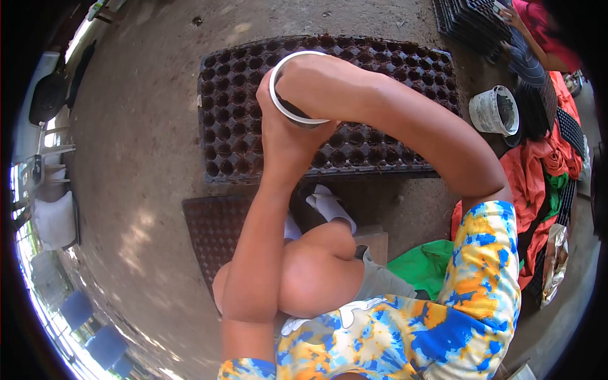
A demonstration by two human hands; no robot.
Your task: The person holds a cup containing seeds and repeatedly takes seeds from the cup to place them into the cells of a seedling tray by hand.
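Note:
My left hand is wrapped around a white-rimmed round cup, holding it over a large black seedling tray. My right hand reaches down into the cup, and its fingers are hidden inside. Something dark shows in the cup beside the wrist, but I cannot make out what it is. The seedling tray lies on the ground with rows of round cells, their rims dusted with brown soil-like material.
Near my legs lies a second dark cell tray. A white bucket stands to the right, by stacked black trays and red cloth. Green cloth lies beside me. Another person is at the upper right.

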